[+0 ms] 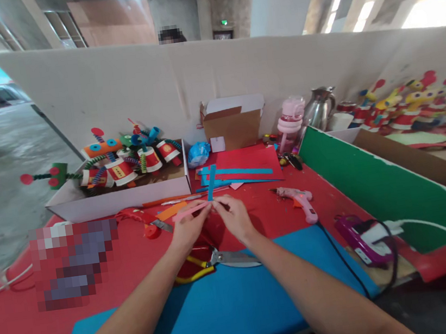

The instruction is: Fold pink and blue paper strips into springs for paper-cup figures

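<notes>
Both my hands meet over the middle of the red table. My left hand (191,223) is closed in a pinch on a pink paper strip (190,212), which sticks out to the left. The fingers of my right hand (233,215) pinch the corner where the pink strip meets a blue paper strip (211,184); the blue one points away from me. The two strips cross at an angle at my fingertips, and my fingers partly hide the join. Below my hands lie scissors with yellow handles (198,271). A pink glue gun (299,201) rests to the right of my right hand.
At the back left, a white box (129,200) holds several paper-cup figures. Red and blue paper sheets (247,161) lie ahead. A green-sided box (352,183) and a purple power strip (362,239) with cords stand right. Red-handled scissors (141,219) lie left.
</notes>
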`<state>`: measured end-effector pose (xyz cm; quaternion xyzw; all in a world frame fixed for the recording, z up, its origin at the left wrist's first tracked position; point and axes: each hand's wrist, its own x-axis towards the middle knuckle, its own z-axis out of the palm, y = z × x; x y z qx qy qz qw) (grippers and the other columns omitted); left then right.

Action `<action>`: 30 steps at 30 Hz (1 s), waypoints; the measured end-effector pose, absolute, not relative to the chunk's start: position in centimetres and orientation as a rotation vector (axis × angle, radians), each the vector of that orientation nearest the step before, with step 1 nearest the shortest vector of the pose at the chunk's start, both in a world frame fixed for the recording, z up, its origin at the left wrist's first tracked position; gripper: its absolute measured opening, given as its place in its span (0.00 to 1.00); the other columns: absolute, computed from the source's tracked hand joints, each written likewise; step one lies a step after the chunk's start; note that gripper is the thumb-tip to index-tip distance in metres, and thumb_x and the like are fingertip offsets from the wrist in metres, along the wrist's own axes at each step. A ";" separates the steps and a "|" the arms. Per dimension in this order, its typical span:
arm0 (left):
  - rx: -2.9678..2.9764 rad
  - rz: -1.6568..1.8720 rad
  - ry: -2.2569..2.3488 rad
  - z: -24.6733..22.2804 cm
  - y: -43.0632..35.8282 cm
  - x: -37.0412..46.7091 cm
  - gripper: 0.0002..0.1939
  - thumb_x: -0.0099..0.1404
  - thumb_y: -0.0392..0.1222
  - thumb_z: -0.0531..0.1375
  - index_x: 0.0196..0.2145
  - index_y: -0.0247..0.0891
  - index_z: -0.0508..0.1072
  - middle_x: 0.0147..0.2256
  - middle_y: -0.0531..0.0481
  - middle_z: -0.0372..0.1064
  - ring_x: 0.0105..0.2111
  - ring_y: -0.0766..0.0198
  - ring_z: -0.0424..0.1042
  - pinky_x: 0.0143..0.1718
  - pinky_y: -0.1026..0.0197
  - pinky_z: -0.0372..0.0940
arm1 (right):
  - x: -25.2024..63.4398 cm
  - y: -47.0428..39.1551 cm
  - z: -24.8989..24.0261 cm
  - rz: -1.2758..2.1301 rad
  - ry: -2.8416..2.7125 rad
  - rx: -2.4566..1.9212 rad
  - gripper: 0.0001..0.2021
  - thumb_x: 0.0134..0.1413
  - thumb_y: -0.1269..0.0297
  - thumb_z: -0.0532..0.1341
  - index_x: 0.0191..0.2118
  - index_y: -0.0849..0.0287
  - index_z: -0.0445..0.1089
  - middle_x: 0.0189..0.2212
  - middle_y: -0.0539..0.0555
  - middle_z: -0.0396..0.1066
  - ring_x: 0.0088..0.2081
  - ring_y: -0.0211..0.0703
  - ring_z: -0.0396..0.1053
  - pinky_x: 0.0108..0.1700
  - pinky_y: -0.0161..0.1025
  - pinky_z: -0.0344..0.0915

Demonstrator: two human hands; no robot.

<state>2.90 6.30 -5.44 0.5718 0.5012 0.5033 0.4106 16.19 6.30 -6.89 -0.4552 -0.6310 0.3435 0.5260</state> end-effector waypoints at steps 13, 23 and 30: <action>1.433 1.300 1.247 -5.4 6.5 2.7 0.06 0.49 0.43 0.65 0.24 0.38 0.77 0.24 0.51 0.73 0.26 0.63 0.68 0.29 0.64 0.61 | 16.6 6.3 -6.7 0.556 -1.711 -1.230 0.08 0.53 0.71 0.56 0.26 0.57 0.70 0.26 0.52 0.67 0.31 0.42 0.66 0.36 0.37 0.62; 1.097 1.363 1.184 -5.8 6.6 3.1 0.12 0.45 0.46 0.67 0.24 0.35 0.73 0.21 0.53 0.68 0.22 0.67 0.64 0.26 0.65 0.59 | 16.3 6.9 -7.4 1.101 -1.322 -1.107 0.09 0.45 0.57 0.63 0.29 0.58 0.71 0.24 0.51 0.73 0.27 0.40 0.70 0.31 0.36 0.66; 0.999 1.354 1.131 -5.7 6.2 3.5 0.13 0.43 0.46 0.69 0.23 0.34 0.73 0.21 0.52 0.70 0.23 0.67 0.67 0.27 0.65 0.63 | 16.2 6.4 -6.7 1.081 -1.312 -1.166 0.10 0.45 0.57 0.64 0.25 0.59 0.72 0.19 0.49 0.71 0.24 0.38 0.68 0.30 0.34 0.63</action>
